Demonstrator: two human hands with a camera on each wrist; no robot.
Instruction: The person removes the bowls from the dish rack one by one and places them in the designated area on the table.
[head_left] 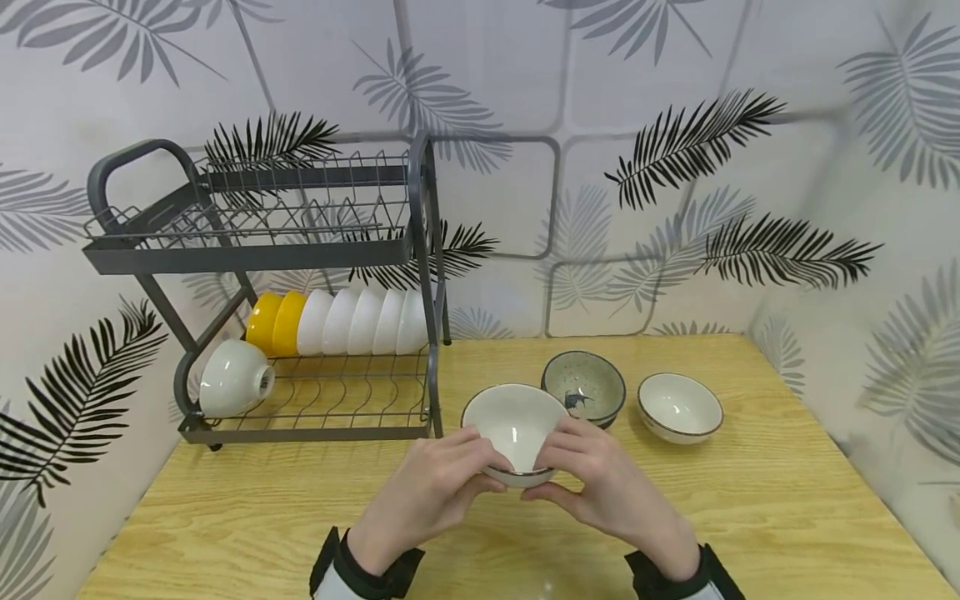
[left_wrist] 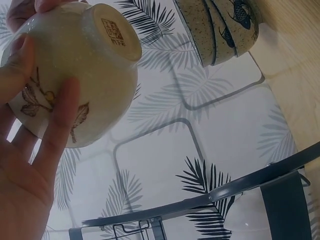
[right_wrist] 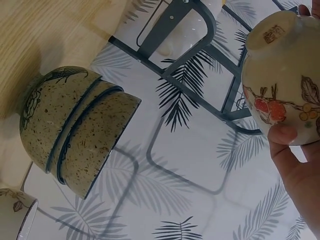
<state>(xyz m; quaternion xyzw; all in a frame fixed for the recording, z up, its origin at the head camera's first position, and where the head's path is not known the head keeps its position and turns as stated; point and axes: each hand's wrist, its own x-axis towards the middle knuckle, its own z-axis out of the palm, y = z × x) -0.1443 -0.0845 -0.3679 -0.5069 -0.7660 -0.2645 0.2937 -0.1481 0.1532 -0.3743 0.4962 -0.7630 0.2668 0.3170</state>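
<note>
Both hands hold one white bowl (head_left: 513, 417) with a dark rim, lifted in front of the body and tilted so its inside faces the head camera. My left hand (head_left: 437, 477) pinches the near left rim, fingers over the edge and thumb underneath. On the near right side, my right hand (head_left: 602, 479) grips the same rim in a like way. The wrist views show the bowl's outside: brown leaves on the left side (left_wrist: 105, 90), red and yellow fruit on the right side (right_wrist: 265, 75), and a square stamp on the foot.
Behind the held bowl stands a nested stack of speckled bowls (head_left: 600, 383), with another white bowl (head_left: 678, 404) right of it. At left, a dark two-tier dish rack (head_left: 255, 257) carries yellow bowls (head_left: 262, 325), several white bowls (head_left: 363, 323) and a separate white bowl (head_left: 231, 379) below.
</note>
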